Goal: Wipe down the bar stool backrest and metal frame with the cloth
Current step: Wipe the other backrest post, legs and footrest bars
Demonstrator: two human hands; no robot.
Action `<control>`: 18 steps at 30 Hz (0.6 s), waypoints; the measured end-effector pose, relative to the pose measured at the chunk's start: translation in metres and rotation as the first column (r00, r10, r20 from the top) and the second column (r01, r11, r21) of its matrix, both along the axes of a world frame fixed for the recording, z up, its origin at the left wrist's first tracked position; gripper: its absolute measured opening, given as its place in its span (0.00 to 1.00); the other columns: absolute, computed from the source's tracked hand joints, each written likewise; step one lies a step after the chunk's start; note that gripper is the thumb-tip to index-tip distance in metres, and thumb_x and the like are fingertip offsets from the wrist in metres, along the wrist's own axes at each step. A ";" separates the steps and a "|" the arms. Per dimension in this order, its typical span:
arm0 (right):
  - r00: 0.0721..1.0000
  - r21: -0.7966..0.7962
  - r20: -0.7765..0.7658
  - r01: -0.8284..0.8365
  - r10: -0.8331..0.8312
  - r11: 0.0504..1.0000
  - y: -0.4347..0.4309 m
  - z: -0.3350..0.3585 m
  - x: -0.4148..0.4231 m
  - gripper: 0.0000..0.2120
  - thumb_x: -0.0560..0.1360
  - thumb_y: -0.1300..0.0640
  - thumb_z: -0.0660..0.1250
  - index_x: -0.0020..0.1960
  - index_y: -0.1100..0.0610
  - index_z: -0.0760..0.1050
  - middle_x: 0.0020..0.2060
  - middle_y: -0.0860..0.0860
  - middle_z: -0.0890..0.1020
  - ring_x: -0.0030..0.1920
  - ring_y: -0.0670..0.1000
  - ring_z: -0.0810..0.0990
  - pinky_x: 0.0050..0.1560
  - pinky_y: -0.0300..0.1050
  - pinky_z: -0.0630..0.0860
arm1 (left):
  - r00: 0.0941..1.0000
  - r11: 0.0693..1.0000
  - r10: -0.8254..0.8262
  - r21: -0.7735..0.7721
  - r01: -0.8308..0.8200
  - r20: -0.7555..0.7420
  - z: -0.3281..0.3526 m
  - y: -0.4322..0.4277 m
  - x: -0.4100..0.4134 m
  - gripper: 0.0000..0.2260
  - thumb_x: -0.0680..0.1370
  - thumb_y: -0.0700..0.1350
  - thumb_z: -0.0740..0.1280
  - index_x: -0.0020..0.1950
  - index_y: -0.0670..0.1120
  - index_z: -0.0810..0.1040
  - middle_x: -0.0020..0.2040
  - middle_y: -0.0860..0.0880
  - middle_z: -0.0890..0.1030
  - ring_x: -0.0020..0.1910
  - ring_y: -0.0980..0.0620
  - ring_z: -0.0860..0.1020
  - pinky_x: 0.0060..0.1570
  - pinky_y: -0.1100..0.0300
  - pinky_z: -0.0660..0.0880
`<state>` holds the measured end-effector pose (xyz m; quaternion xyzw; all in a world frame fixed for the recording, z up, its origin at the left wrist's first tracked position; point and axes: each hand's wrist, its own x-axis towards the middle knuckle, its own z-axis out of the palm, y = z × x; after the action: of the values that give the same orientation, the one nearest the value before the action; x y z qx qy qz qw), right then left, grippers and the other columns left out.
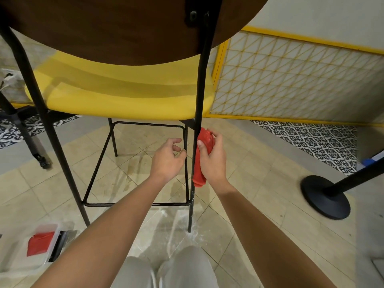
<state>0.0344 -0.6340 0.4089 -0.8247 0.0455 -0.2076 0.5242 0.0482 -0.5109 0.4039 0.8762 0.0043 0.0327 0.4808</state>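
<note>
Below the seat's point(124, 96) right rear corner: frame wipe underway, I'd say.
Right hand point(214, 161) grips the red cloth point(204, 140) against the right rear leg point(200, 90); left hand point(168, 161) loose beside it, holding nothing. Next, likely: slide cloth down leg, keeping squeeze.

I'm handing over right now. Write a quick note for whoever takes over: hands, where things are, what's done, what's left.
Right hand: grips the red cloth, held against the stool's right-side metal leg just below the yellow seat.
Left hand: beside that leg, fingers loosely curled, holding nothing.
Wooden backrest: overhead, close to the camera.
Done: cannot tell which parts are already wiped.
Left: probably wipe this leg down to the floor, then the footrest rails and other legs. Check the backrest.
</note>
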 end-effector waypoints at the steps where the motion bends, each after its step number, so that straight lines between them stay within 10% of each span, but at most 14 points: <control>1: 1.000 -0.007 -0.012 -0.001 0.001 1.000 -0.001 -0.003 0.000 0.12 0.78 0.56 0.63 0.60 0.54 0.68 0.48 0.46 0.77 0.48 0.48 0.78 0.48 0.45 0.74 | 1.000 1.000 -0.005 -0.005 0.005 0.001 -0.001 -0.001 0.000 0.17 0.76 0.46 0.65 0.65 0.50 0.72 0.51 0.52 0.79 0.45 0.53 0.76 0.46 0.62 0.69; 8: 0.979 -0.018 -0.204 -0.032 0.027 0.999 -0.013 -0.033 -0.006 0.06 0.77 0.54 0.64 0.52 0.53 0.69 0.40 0.48 0.78 0.40 0.49 0.78 0.39 0.43 0.73 | 0.998 0.999 -0.044 -0.014 0.043 -0.036 -0.016 -0.008 -0.003 0.16 0.76 0.46 0.65 0.64 0.49 0.73 0.49 0.52 0.79 0.42 0.53 0.75 0.44 0.64 0.66; 18: 0.996 0.078 0.084 0.016 -0.022 0.997 0.003 0.006 0.010 0.07 0.75 0.54 0.67 0.49 0.49 0.69 0.47 0.50 0.79 0.48 0.51 0.78 0.49 0.47 0.75 | 0.998 0.998 -0.009 -0.060 0.005 -0.060 -0.011 -0.006 0.002 0.16 0.76 0.45 0.65 0.64 0.48 0.73 0.47 0.52 0.79 0.40 0.53 0.76 0.46 0.60 0.70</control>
<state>0.0447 -0.6315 0.4146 -0.7938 0.0390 -0.2456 0.5551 0.0502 -0.5173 0.3931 0.8620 0.0168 0.0044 0.5067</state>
